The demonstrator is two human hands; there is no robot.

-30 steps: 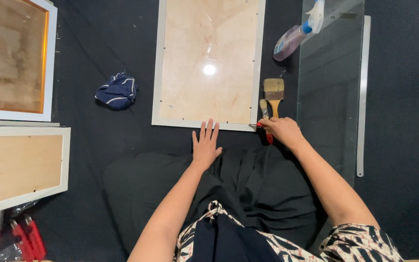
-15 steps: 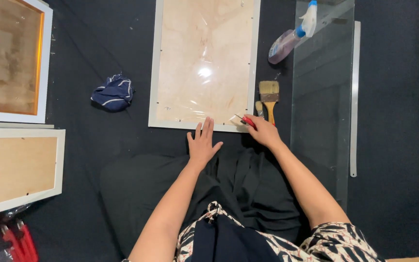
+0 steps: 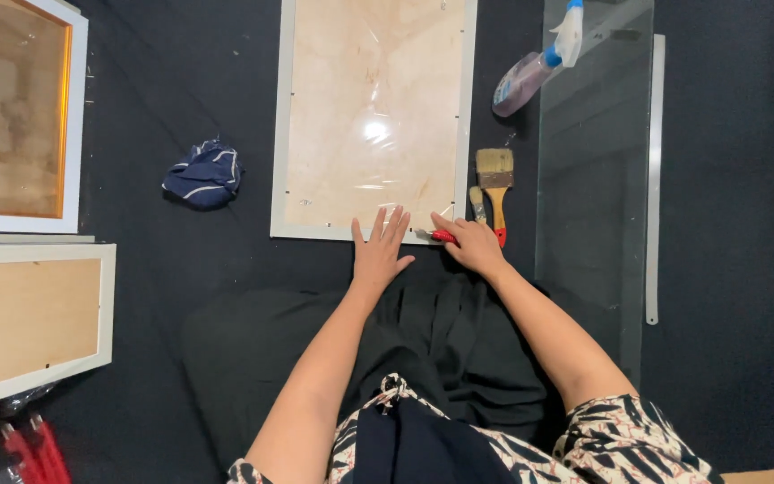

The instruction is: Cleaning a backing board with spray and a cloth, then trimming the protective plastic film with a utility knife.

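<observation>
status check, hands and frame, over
Left hand flat on the white frame at its near edge. Right hand grips a red-handled tool at the same edge. Paintbrush beside, apart.

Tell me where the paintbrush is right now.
In the head view, the paintbrush lies on the black cloth just right of the white-framed panel, left of the glass sheet, directly beyond the right hand.

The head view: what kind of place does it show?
Probably a picture-framing workshop, worked on the floor: white-edged wooden frames lie on black cloth, beside a clear glass sheet and a wooden-handled paintbrush.
</observation>
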